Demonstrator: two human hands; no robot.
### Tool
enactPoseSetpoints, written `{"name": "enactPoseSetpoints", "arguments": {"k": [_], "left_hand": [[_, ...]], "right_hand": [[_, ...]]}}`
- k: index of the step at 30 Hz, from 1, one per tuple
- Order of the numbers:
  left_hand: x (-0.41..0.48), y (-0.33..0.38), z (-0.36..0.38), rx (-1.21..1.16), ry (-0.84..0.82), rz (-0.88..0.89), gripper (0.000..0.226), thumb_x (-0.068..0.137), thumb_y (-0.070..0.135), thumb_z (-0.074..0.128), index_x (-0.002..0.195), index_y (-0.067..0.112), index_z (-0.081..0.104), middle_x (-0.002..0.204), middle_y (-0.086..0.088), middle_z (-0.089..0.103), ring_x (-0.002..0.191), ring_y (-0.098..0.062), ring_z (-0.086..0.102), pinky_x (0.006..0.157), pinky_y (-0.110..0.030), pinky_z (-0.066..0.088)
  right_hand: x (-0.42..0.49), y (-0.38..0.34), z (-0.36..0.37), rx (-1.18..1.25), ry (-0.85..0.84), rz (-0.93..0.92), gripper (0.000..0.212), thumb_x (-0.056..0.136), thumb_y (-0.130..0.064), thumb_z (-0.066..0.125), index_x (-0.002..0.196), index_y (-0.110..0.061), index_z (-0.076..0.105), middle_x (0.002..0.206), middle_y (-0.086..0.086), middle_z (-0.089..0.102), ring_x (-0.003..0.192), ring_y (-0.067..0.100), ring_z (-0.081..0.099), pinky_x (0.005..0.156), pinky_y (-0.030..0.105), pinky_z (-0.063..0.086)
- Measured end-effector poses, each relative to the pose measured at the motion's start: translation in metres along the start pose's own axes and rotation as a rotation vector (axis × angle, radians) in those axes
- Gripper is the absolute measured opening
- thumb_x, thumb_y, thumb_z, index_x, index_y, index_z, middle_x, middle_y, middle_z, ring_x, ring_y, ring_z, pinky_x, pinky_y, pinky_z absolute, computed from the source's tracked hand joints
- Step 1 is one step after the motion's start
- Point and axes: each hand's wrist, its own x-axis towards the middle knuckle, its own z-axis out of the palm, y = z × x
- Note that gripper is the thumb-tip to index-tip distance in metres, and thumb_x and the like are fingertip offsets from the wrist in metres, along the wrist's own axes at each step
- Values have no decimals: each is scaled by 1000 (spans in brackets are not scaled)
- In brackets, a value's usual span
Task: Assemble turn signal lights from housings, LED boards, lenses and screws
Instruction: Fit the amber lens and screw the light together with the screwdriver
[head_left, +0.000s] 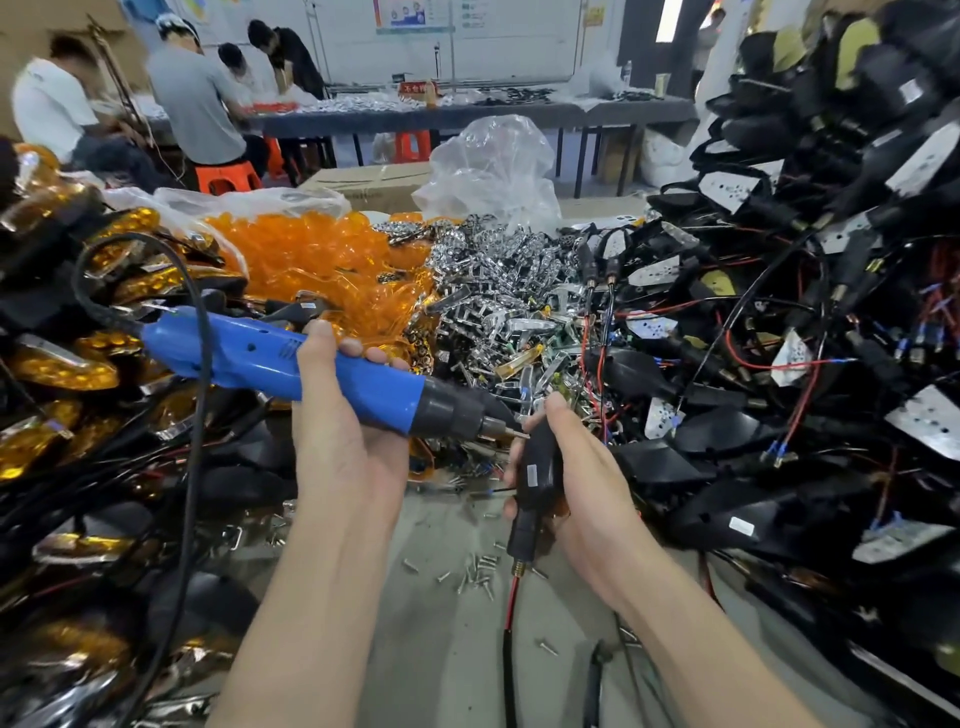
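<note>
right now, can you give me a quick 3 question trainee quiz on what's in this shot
1. True or false: the left hand holds the blue electric screwdriver.
2. What does the right hand hold? A) a black housing B) an orange lens C) a plastic bag
3. Fill in: loose screws lie on the ____ between the forearms.

Key: 1 true; 2 A; 3 table

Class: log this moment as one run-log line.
left hand: blue screwdriver | right hand: black housing | bit at housing top
</note>
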Motion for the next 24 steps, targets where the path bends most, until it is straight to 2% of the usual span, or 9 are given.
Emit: {"name": "enactPoseSetpoints", "arguments": {"k": [4,6,9,12,19,22,24], "left_hand": [[-1,-3,1,9,-2,20,23,97,25,62,107,11,47,80,2,52,68,-13,56,80,-33,55],[-1,-4,0,7,4,18,26,97,24,62,108,10,44,82,1,50,69,-14,55,82,-33,56],[-1,-6,-2,19,32,12,22,97,24,63,102,10,47,80,0,51,70,-14,54,81,-33,56],[-3,-9,-2,23,53,2,18,96,24,64,90,13,51,75,1,53,66,-13,56,77,-31,56],[-4,-10,-3,27,98,-6,17,96,21,64,88,14,50,72,1,55,65,-13,56,73,-31,57],[-7,-9,-2,44,122,7,17,95,22,65,87,14,52,70,2,56,64,-12,58,74,-32,58],[-7,-6,0,57,133,18,17,95,21,66,88,14,52,70,2,57,64,-12,58,73,-32,58]], "right_hand": [[-2,2,-1,-58,31,-57,35,84,-64,63,78,-30,68,73,4,67,57,20,62,52,33,54],[-4,2,0,-109,34,-77,38,87,-65,59,81,-28,66,73,7,67,54,22,62,50,31,54],[-6,2,2,-127,51,-88,40,93,-60,59,93,-20,63,74,8,67,54,23,62,49,29,53],[-8,1,3,-132,69,-103,33,102,-51,55,99,-19,61,73,8,66,55,20,62,49,29,54],[-12,-1,6,-174,54,-179,28,105,-45,50,86,-28,59,71,5,64,56,18,61,50,30,54],[-14,-2,7,-184,53,-182,25,106,-45,50,94,-23,56,73,7,64,56,17,61,48,28,53],[-16,-2,7,-207,49,-200,29,105,-46,50,92,-20,56,73,4,64,57,16,61,49,27,54]]}}
